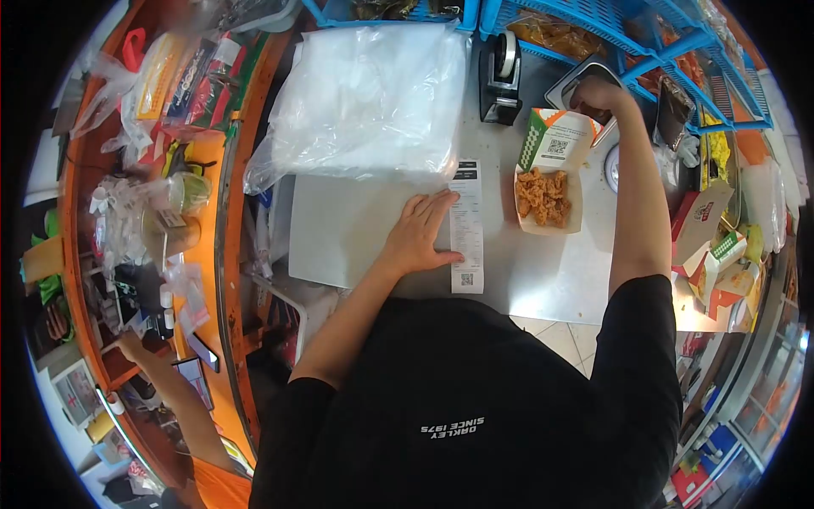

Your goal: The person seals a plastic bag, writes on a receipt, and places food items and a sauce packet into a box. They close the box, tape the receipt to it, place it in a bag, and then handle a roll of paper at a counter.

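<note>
My left hand (421,235) lies flat on the grey table with its fingers spread. Its fingertips and thumb touch the left edge of a long printed receipt (466,225). My right hand (599,93) reaches into a dark metal container (564,93) at the back, its fingers curled down. What those fingers hold, if anything, is hidden. Just in front of that container stands an open paper food box (553,151), green, orange and white, with a QR code on its raised lid. Pieces of fried chicken (543,197) lie in the box.
A stack of clear plastic bags (365,97) covers the back left. Beside it stands a black tape dispenser (502,76). Blue baskets (560,34) with packets line the back. More food boxes (704,229) sit at right. Another person's arm (174,390) reaches in from the lower left.
</note>
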A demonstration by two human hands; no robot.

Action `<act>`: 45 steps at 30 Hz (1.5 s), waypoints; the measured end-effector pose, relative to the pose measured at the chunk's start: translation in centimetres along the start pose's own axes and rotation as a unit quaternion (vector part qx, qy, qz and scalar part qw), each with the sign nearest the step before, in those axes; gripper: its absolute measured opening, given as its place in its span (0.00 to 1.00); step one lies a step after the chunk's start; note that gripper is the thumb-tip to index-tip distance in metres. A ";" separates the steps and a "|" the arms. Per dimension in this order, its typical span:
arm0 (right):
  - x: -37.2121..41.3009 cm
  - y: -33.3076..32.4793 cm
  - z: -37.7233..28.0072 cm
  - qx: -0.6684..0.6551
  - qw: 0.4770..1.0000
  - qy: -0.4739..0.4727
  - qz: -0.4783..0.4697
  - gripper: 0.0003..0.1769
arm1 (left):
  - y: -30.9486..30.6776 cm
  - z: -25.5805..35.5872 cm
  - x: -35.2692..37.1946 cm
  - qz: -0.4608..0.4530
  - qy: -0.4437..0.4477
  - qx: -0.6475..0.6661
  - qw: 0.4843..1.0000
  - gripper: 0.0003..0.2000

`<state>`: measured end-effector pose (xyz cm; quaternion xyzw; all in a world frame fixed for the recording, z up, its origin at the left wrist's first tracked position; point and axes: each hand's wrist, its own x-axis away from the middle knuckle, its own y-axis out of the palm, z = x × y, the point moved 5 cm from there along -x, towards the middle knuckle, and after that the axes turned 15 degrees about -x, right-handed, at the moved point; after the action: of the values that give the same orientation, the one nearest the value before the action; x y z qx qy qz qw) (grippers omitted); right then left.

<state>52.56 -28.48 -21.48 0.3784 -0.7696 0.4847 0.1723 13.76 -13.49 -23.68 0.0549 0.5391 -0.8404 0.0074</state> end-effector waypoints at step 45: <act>17.4 12.2 14.1 -0.071 0.833 -0.054 0.545 0.04 | -0.9 3.2 -1.8 0.087 0.026 -0.041 0.995 0.21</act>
<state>33.44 -45.06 -24.66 -0.0904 -0.8916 0.4225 -0.1355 15.21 -16.13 -21.39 0.1228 0.5665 -0.8120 0.0691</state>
